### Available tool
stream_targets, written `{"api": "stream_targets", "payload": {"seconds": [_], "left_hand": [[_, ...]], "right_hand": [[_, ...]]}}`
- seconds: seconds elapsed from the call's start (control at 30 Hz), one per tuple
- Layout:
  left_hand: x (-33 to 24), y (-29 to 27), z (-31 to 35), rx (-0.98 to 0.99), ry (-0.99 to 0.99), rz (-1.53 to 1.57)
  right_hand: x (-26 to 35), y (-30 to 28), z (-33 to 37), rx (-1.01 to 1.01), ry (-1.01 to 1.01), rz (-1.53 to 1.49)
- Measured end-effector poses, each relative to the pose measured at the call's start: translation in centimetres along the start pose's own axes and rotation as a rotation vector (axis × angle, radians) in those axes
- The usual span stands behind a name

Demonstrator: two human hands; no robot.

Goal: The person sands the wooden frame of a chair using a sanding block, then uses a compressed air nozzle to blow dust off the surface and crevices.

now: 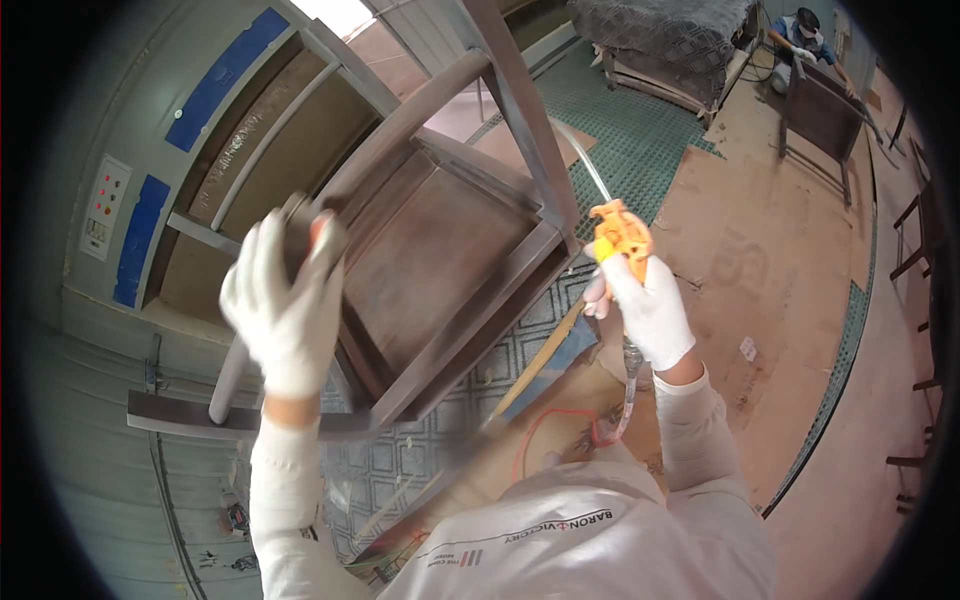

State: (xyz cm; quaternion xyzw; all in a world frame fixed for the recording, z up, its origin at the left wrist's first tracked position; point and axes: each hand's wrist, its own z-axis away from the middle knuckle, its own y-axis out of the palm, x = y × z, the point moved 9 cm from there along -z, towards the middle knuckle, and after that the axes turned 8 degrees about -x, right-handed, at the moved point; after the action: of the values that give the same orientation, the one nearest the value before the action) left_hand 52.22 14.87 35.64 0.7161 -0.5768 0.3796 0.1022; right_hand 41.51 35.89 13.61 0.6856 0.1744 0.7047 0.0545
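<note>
My right hand (660,315), in a white glove, is closed round an orange air blow gun (624,232). Its thin pale nozzle points up and away to the left, and a clear hose hangs below the grip. In front of me a dark brown wooden chair (455,255) lies tipped over, its panel and frame facing up. My left hand (280,305), also gloved, is raised at the chair's left side. Its fingers grip a dark, blurred block (305,225) with a bit of red-orange; its kind is unclear.
Patterned grey carpet (385,480) covers the surface under the chair. A control panel (100,212) is on the left wall. At the far right a person (800,45) handles another dark chair (820,110). A cloth-covered stand (670,45) is at the back. More chairs (915,225) line the right edge.
</note>
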Motion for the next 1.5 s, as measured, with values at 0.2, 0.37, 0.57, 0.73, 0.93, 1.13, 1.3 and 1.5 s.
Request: {"api": "stream_targets", "payload": {"seconds": [0.2,0.37,0.57,0.73,0.93,1.13,1.3,1.5], "left_hand": [[-7.3,9.1,-9.6,0.083,0.043,0.120],[-8.0,6.9,-11.7,-0.047,0.110,0.222],[-0.8,1.4,2.9,0.025,-0.005,0.056],[-2.2,0.7,16.7,0.428,-0.426,0.486],[-1.2,6.6,28.8,0.473,-0.986,0.876],[-0.2,10.3,37.4,0.426,-1.590,1.068],[-2.5,12.3,37.8,0.626,-1.702,1.163],[-2.4,14.0,39.4,0.711,-1.614,1.203]], "right_hand": [[-2.1,-0.4,1.4,-0.034,0.042,-0.178],[-1.6,-1.2,1.2,0.007,0.002,-0.104],[-11.9,-6.8,0.5,-0.091,0.377,0.284],[-16.5,-9.4,1.9,-0.224,0.353,0.130],[-18.2,-4.3,5.6,-0.163,0.419,0.077],[-22.2,10.6,16.6,0.495,0.671,0.175],[-26.8,9.7,20.0,0.295,0.686,0.240],[-28.5,8.8,20.0,0.196,0.622,0.105]]}}
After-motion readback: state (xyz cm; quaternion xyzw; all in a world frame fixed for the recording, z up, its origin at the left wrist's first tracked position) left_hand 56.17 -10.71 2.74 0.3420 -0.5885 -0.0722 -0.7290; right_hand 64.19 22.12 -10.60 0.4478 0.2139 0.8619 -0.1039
